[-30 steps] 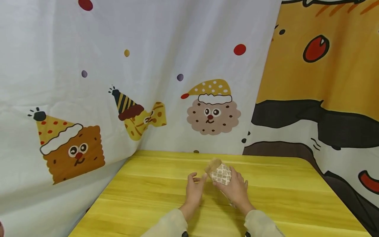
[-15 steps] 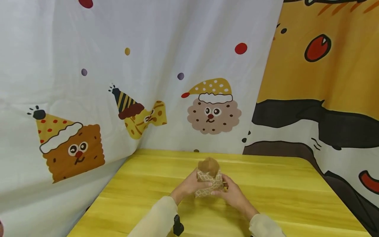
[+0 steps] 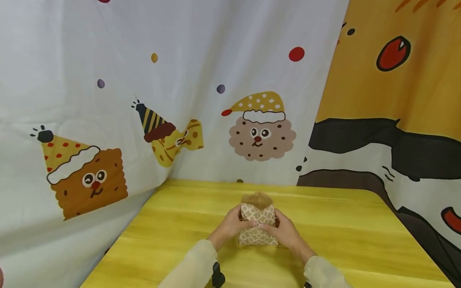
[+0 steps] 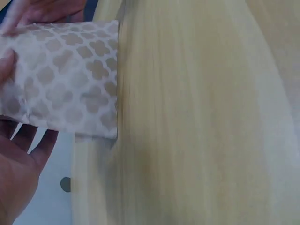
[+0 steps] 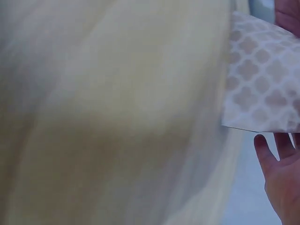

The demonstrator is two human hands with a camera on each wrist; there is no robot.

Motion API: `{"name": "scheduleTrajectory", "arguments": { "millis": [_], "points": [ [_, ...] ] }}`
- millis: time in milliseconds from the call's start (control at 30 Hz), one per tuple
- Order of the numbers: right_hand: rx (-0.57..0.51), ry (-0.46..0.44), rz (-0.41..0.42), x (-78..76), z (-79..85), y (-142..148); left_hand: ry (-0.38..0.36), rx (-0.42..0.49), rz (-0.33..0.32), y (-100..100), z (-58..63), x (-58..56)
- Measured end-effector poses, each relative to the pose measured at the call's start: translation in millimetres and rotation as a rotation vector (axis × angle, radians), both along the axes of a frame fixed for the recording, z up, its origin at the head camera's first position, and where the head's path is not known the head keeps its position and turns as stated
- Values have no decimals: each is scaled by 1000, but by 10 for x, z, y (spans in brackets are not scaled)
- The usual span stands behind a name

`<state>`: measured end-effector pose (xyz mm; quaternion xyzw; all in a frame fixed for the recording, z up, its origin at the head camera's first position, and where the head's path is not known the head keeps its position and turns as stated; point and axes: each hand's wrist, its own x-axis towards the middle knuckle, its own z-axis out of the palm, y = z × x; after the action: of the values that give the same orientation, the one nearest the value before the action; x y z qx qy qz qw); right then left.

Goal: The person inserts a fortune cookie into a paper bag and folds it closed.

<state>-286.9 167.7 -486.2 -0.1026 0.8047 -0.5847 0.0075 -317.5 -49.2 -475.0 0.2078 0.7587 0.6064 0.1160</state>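
Note:
A small brown-and-white patterned paper bag [image 3: 257, 237] is held upright in front of me in the head view. Its plain brown top edge [image 3: 258, 199] spreads above a V-shaped front. My left hand [image 3: 229, 225] grips the bag's left side and my right hand [image 3: 287, 232] its right side. Both thumbs press the front, tips close together near the middle, with the other fingers around the sides and behind. In the left wrist view the patterned face [image 4: 70, 79] fills the upper left; the right wrist view shows its bottom corner. What is inside is hidden.
A yellow wood-grain table [image 3: 173, 224] lies beneath the hands. Behind it hangs a white curtain [image 3: 201, 48] with cartoon prints, and an orange-and-black printed cloth [image 3: 371, 96] is at the right. A dark wrist strap piece [image 3: 217, 276] shows by the left sleeve.
My left hand, free a second ago, came to the bag and now holds its left side. The bag moved slightly left and turned upright, its patterned front now facing me.

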Motion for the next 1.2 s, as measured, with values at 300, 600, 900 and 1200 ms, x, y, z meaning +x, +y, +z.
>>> {"name": "scheduleTrajectory", "arguments": {
  "millis": [300, 600, 900, 1200],
  "points": [
    [-143, 55, -11, -3, 143, -8, 47, 37, 83, 19, 145, -21],
    [-79, 179, -190, -63, 287, 58, 52, 133, 111, -2, 204, -69],
    [9, 97, -100, -89, 334, 187, 34, 181, 167, -4, 196, -99],
    [-3, 104, -98, -135, 345, 238, 60, 168, 163, -34, 196, -119]
  ]
}}
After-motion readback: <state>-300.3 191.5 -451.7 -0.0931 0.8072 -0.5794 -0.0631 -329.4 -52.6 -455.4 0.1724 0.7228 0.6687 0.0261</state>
